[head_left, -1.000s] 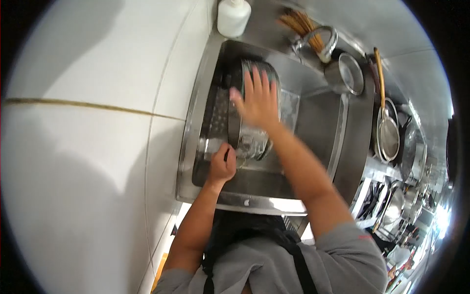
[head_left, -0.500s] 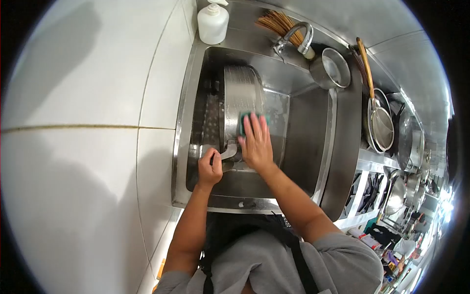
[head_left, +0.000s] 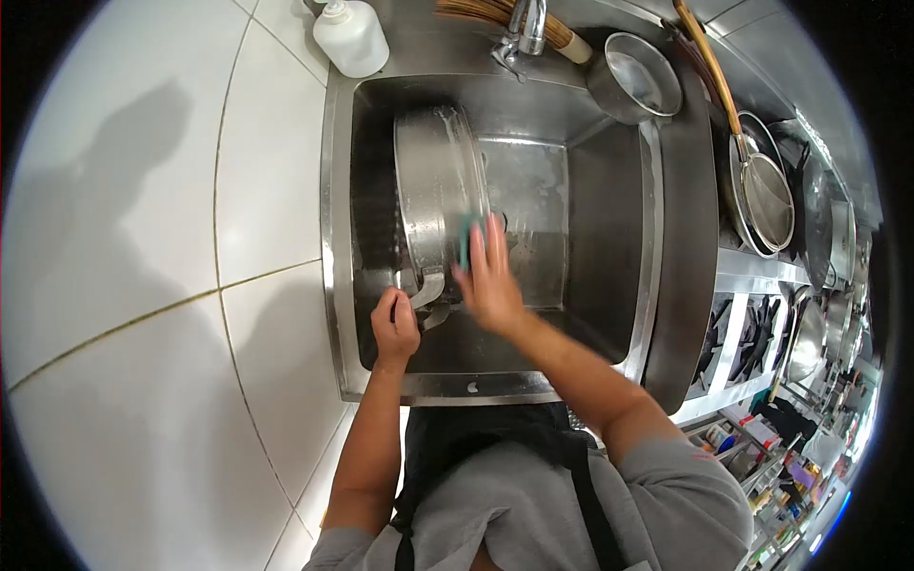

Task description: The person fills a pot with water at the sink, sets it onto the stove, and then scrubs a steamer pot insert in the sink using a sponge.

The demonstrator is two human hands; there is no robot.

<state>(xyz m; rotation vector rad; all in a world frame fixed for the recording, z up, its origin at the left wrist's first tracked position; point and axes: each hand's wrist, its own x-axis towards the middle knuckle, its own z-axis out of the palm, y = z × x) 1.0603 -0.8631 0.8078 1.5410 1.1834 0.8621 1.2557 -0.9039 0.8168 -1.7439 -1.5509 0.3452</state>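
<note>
A large steel pot (head_left: 433, 181) lies tipped on its side in the sink (head_left: 600, 219), its wall wet. My left hand (head_left: 394, 325) is closed around the pot's loop handle (head_left: 428, 287) at the near end. My right hand (head_left: 493, 290), somewhat blurred, holds a green scouring pad (head_left: 466, 243) flat against the pot's side, near the edge, with fingers stretched over it. The pad is mostly hidden behind the fingers.
A white pump bottle (head_left: 352, 40) stands at the sink's back left corner. Behind the basin are a faucet (head_left: 519, 43) and a bamboo brush (head_left: 571, 46). A small saucepan (head_left: 633, 81) sits at the right rim. Strainers (head_left: 766, 205) and a stove (head_left: 747, 343) lie further right.
My view has shifted and turned slightly. My right hand has slid the scouring pad toward the pot's right edge, while my left hand keeps its hold on the handle.
</note>
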